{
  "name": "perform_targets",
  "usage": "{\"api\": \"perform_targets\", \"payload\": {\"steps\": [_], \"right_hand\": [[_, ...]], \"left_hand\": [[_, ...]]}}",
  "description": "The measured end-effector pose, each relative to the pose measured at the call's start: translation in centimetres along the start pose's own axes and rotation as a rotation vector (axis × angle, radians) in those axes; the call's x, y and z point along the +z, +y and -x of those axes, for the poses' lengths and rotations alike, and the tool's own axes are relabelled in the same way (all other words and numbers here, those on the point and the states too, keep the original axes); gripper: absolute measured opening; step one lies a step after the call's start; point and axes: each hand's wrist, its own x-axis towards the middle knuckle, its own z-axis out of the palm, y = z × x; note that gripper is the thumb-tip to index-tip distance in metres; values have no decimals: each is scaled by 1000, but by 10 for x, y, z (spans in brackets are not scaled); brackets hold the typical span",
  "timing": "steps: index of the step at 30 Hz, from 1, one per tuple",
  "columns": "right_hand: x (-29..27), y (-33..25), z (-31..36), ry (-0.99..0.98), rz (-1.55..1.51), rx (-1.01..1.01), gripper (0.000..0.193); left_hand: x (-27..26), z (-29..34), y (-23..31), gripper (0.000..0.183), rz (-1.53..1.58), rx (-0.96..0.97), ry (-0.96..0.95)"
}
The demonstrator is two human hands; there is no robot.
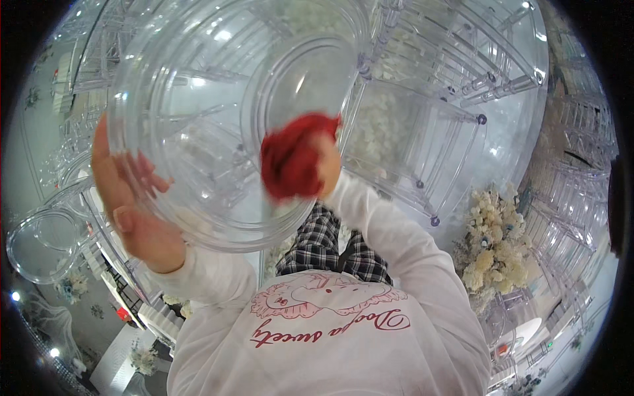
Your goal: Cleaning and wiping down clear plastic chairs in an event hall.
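A clear plastic chair with a large round back (198, 231) fills the upper left, close in front of me. A smaller ring (247, 112) shows inside the outer rim. My left hand (135, 211) grips the left side of that rim, its fingers seen partly through the plastic. Bunched in my right hand (330, 168) is a dark red cloth (294, 158), which lies over the inner ring and looks blurred by motion. Most of the right hand's fingers are hidden by the cloth, and whether it presses on the plastic I cannot tell.
More clear chairs (422, 142) stand ahead and to the right, their thin legs sticking out. Another round chair back (46, 244) is at the left. Cream flowers (492, 247) stand at the right. White stepped furniture and further flowers lie at the lower left.
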Motion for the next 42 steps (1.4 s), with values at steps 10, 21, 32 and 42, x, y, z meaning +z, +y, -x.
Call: {"api": "perform_targets", "payload": {"steps": [10,21,32,42], "right_hand": [[-90,91,7,255,314,314,76],[-217,17,212,1046,942,643,67],[-263,-42,165,1049,91,773,51],[-158,-123,335,1393,-190,677,49]], "left_hand": [[-18,3,-10,72,127,45,-19],[12,-14,-51,63,1178,-420,-408],[84,34,-71,68,1287,-435,-788],[-25,53,61,92,1182,-154,-1052]]}}
